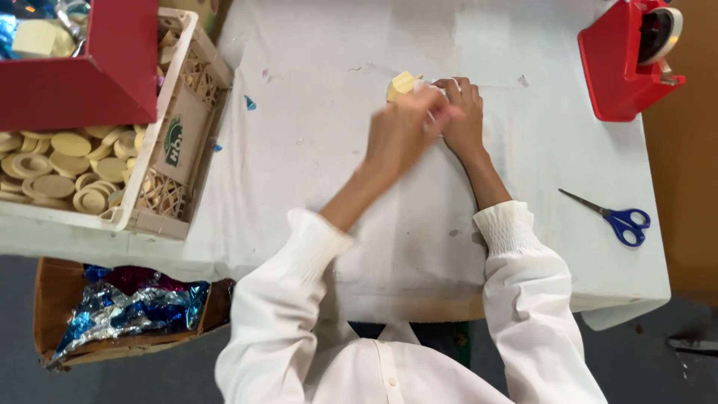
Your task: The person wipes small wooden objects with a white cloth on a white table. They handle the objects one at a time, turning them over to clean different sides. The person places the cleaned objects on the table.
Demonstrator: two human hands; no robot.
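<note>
Both my hands meet at the far middle of the white table [314,172]. My left hand [400,131] is blurred and curled over a small pale yellow piece [402,82] that peeks out above it. My right hand [464,112] presses fingers down right beside it, touching the same spot. Something pale and thin shows between the fingers; I cannot tell what it is. Most of the yellow piece is hidden by my hands. White sleeves cover both forearms.
A white crate [142,172] of round cream discs stands at the left, with a red box [90,82] on top. Blue-handled scissors [617,219] lie at the right. A red tape dispenser [628,63] sits far right. A cardboard box [52,299] holding shiny foil is below left.
</note>
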